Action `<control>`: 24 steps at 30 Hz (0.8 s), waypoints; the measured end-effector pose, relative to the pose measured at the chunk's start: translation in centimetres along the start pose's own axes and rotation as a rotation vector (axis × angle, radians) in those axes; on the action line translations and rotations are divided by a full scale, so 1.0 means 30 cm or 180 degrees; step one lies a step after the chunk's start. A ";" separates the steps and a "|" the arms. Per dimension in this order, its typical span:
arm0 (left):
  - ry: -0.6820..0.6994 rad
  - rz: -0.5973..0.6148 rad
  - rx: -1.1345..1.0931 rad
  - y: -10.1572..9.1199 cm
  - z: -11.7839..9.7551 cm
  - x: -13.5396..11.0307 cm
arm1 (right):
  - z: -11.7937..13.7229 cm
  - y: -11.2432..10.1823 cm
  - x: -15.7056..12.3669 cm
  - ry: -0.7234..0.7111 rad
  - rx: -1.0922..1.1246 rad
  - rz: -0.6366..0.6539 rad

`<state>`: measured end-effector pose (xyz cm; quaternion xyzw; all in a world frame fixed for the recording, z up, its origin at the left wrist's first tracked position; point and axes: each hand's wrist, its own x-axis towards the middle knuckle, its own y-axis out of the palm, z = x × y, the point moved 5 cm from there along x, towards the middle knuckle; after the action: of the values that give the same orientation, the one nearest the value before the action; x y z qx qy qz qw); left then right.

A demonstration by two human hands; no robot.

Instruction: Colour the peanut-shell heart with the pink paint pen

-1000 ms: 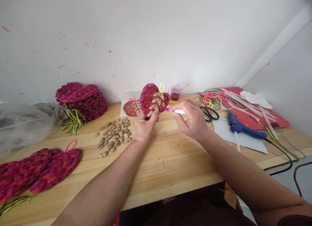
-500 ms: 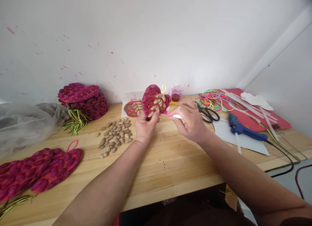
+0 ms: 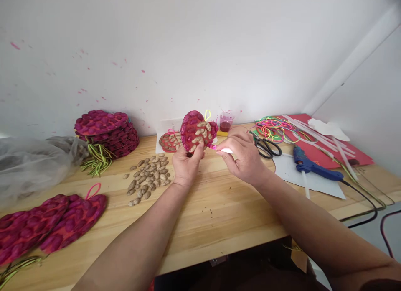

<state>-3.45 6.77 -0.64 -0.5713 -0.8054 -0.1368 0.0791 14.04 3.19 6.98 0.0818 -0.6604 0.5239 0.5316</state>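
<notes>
Gripping a heart-shaped peanut-shell ornament (image 3: 197,130) by its lower point, a person's left hand (image 3: 187,165) holds the piece upright above the wooden workbench (image 3: 219,211), just in front and to the left of the paint cup (image 3: 226,121). The right hand (image 3: 246,157), in front of the cup, pinches a white-handled brush (image 3: 226,150), its pink tip at the heart's lower right edge; actual contact cannot be made out.

Most shells are coated magenta, while a cluster at the heart's middle and right shows bare tan. Doing this step well likely means light loads of paint, bristles worked into the grooves between shells, the gripping fingers kept low and off wet colour, and the yellow hanging loop (image 3: 207,114) left clean.

A second part-painted heart (image 3: 171,140) lies left of the cup, loose peanuts (image 3: 149,176) further left and nearer the person, and a stack of finished hearts (image 3: 105,130) far left. Scissors (image 3: 266,146) and a blue glue gun (image 3: 313,167) lie to the cup's right.
</notes>
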 end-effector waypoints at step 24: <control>-0.0362 -0.0130 -0.0368 0.004 -0.005 -0.001 | -0.034 -0.025 0.003 0.0265 0.0169 -0.0246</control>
<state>-3.33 6.73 -0.48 -0.5651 -0.8109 -0.1520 -0.0026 15.13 3.69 7.37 0.0995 -0.6199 0.5233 0.5761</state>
